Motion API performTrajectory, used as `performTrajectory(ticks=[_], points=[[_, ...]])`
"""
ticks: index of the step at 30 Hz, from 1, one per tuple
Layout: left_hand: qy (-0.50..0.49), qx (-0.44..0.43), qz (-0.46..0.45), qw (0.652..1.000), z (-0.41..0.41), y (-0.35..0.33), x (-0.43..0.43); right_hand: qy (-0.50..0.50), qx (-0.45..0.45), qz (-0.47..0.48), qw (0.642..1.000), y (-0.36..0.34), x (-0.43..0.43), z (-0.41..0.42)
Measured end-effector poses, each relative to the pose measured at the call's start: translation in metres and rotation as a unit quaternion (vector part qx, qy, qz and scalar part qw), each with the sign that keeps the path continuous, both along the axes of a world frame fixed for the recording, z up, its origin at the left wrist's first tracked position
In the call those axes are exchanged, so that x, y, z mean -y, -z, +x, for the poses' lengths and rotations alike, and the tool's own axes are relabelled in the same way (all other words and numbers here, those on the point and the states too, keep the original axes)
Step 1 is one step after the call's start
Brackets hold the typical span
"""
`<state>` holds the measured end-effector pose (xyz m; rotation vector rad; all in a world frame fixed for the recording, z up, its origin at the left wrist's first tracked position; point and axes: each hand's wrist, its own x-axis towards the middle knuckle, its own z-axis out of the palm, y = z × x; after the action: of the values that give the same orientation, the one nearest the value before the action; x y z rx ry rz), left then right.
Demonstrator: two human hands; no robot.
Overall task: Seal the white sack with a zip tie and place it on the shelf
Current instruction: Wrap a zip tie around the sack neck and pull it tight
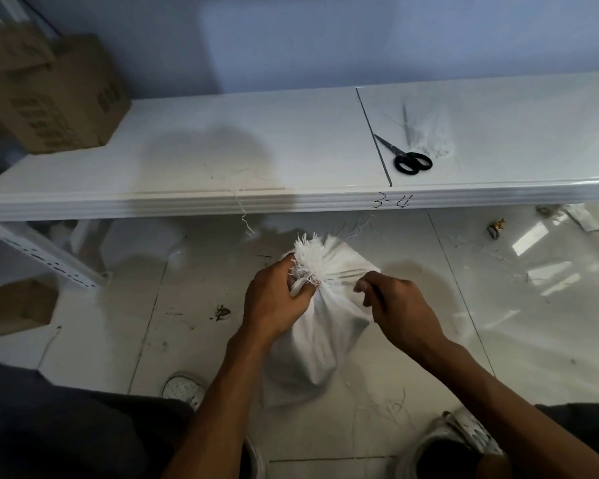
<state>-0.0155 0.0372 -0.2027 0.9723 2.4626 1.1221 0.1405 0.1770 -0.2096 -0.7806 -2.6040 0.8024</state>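
Two bare hands are busy with a white sack (317,344) that stands on the shiny tiled floor (498,357), just in front of a low white shelf (222,150). The top of the sack is bunched into a neck, and its frayed edge sticks up like a little tuft. The left hand (274,302) is wrapped tight around that neck, squeezing the cloth together. The right hand (400,305) sits on the other side of the neck with its fingers curled in and pinched together. It may be pinching a thin strip that runs across the neck, but the strip is too faint to be sure.

On the shelf, to the right, lie black-handled scissors (407,157), and just beside them is a clear bag of white zip ties (429,136). A brown cardboard box (49,95) sits at the left end of the shelf. White shoes (184,388) show near the bottom, on each side of the sack. Loose white threads lie on the floor.
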Motion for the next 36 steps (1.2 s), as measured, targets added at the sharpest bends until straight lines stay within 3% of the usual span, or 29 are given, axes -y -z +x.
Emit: performTrajectory(ticks=[4,8,14,19,26,36], points=[[0.023,-0.051,-0.023,0.998,-0.004,0.003,0.003,0.001,-0.015,-0.011,1.000,-0.001,-0.004,-0.011],[0.063,0.073,-0.025,0.995,-0.011,0.003,0.005,0.013,-0.024,-0.040,0.999,-0.001,-0.012,-0.010],[0.022,0.124,0.035,0.991,-0.012,0.003,0.002,0.006,-0.034,-0.068,0.997,0.002,-0.013,-0.010],[-0.026,0.066,0.054,0.996,-0.013,0.002,0.000,0.005,-0.051,-0.067,0.996,0.000,-0.010,-0.015],[-0.022,0.056,0.122,0.991,0.000,-0.018,-0.010,0.016,-0.092,-0.022,0.995,-0.019,-0.010,-0.021],[0.003,0.005,0.156,0.988,0.001,-0.057,-0.055,0.115,-0.177,-0.010,0.977,-0.070,-0.055,-0.049]])
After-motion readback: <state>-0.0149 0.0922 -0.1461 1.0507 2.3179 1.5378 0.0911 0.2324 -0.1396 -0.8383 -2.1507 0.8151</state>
